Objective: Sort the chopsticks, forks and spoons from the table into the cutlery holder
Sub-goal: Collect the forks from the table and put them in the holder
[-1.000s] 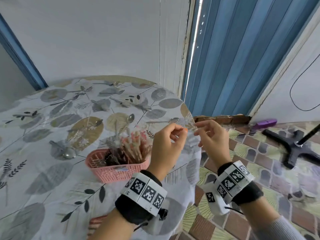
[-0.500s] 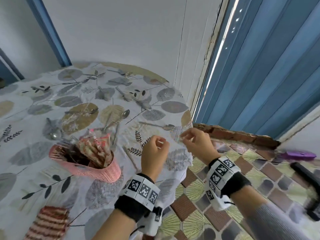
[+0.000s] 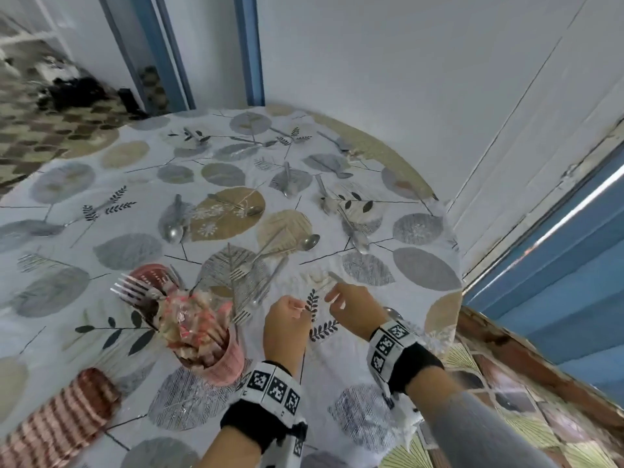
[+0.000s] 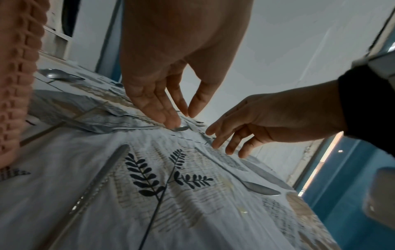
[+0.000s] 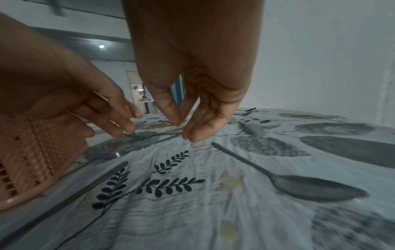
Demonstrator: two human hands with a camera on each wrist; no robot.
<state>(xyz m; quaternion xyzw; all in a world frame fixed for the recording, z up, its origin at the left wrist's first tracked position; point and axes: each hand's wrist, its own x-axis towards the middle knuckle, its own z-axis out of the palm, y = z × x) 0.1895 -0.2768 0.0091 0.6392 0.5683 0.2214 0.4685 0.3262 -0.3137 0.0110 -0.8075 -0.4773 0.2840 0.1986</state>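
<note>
I bring both hands low over the patterned bench, midway through sorting, with the pink cutlery holder [image 3: 216,359] already bristling with forks and wrapped chopsticks just to the left of my left grip. My left hand [image 3: 287,324] hangs with fingers loosely extended and empty; the left wrist view shows its fingertips [image 4: 171,121] right at the bowl of a small spoon [image 4: 180,128], though I cannot tell whether they touch it. My right hand [image 3: 354,305] is also empty, its thumb and fingers drawn narrow, poised just above the cloth. A larger spoon [image 5: 299,184] lies flat on the bench near and to the right of that grip, handle pointing toward the fingertips, not touched. More spoons and forks [image 3: 256,261] lie scattered beyond both hands. I judge this the reach for the next piece: the next move calls for pinching a thin handle off soft cloth, then carrying it left to the holder's matching compartment.
</note>
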